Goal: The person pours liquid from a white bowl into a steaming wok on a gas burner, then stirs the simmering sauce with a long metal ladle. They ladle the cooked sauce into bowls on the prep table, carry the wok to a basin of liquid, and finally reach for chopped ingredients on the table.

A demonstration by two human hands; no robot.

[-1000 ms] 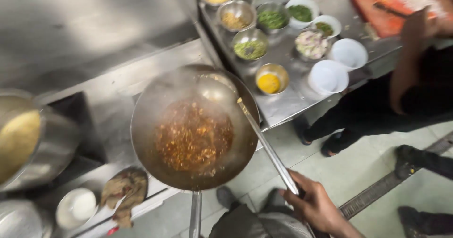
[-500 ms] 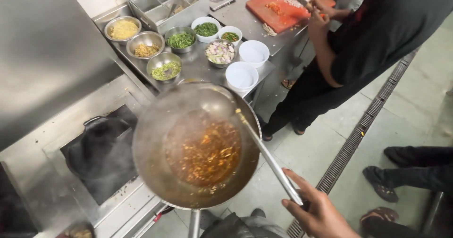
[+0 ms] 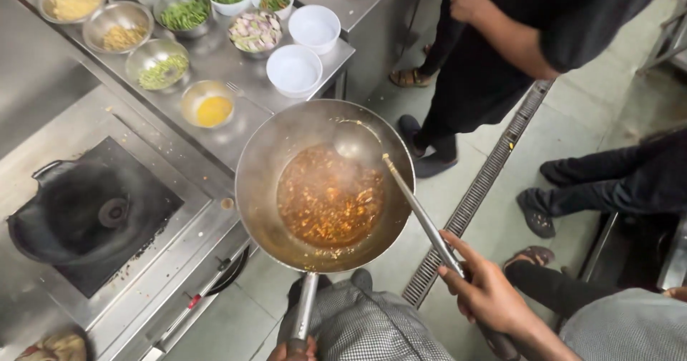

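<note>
A steel wok (image 3: pixel 261 164) of brown, chunky sauce (image 3: pixel 329 198) is held out over the floor, away from the burner. My left hand (image 3: pixel 290 349) grips the end of the wok's handle at the bottom edge of the view; only the fingers show. A long metal ladle (image 3: pixel 418 211) is gripped by its handle in my right hand (image 3: pixel 489 289), and its bowl rests inside the wok at the far rim.
A black burner well (image 3: pixel 89 211) sits in the steel range at left. Bowls of chopped greens, onion, yellow sauce (image 3: pixel 207 107) and two empty white bowls (image 3: pixel 295 67) stand on the counter. Another person in black (image 3: pixel 515 39) stands close behind. A floor drain grate (image 3: pixel 476 196) runs diagonally.
The wok has swung right, off the burner and clear of the range, toward the floor side. The view has turned with it; the burner well now lies open at left.
</note>
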